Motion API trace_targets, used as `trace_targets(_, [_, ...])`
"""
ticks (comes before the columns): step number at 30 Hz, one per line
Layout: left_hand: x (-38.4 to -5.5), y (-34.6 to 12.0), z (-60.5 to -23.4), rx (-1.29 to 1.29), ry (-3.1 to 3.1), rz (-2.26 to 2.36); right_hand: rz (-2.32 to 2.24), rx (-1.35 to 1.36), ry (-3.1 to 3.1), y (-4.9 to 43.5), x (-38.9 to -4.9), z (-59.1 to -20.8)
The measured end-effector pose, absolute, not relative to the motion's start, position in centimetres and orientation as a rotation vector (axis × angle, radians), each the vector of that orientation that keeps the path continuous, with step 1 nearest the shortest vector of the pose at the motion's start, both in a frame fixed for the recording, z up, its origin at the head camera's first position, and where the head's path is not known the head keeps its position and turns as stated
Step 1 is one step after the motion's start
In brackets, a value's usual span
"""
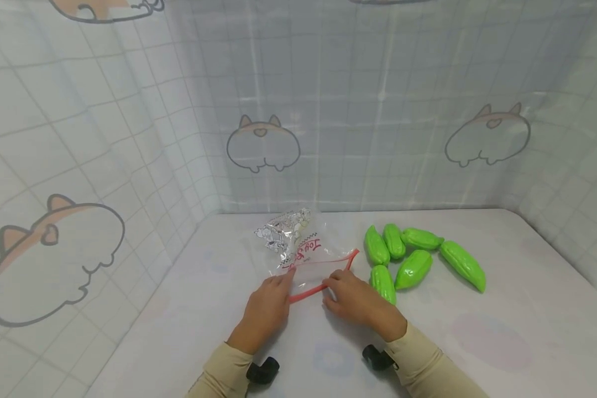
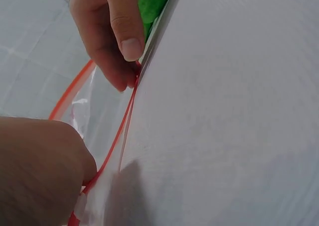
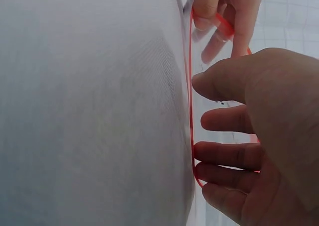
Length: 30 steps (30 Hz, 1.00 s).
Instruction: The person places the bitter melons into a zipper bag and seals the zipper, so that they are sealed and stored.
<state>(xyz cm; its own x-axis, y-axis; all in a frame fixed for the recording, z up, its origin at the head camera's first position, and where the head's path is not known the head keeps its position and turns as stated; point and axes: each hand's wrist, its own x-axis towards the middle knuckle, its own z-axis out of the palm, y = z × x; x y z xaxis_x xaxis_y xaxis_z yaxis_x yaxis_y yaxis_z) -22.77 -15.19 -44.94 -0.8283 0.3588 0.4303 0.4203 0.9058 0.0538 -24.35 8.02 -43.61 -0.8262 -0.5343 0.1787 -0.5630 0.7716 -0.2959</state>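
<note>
A clear plastic zip bag (image 1: 305, 271) with a red zip edge, red lettering and black-and-white drawings lies on the table, its mouth toward me. My left hand (image 1: 268, 304) holds the left part of the mouth, its thumb at the red edge in the right wrist view. At the right part, my right hand (image 1: 355, 298) touches the red edge with its fingertips, fingers apart and loosely bent. The two red strips (image 2: 115, 136) stand apart between the hands in the left wrist view. The left hand's fingertips are hidden there.
Several shiny green pod-shaped pieces (image 1: 414, 269) lie to the right of the bag, the nearest one (image 1: 383, 283) just beyond the right hand. A white cloth covers the table (image 1: 487, 342). Curtains (image 1: 358, 138) with a grid and cartoon print hang behind and at both sides.
</note>
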Motion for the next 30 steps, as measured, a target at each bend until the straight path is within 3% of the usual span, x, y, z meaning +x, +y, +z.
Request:
trace_targets(14, [-22.99, -15.13, -44.72, -0.515, -2.67, -0.137, 0.514, 1.022, -2.884, 8.14, -24.72, -43.8])
trace_targets(30, [-23.3, -15.43, -45.1, -0.473, -2.647, -0.278, 0.47, 0.984, -2.886, 8.15, -24.57, -43.71])
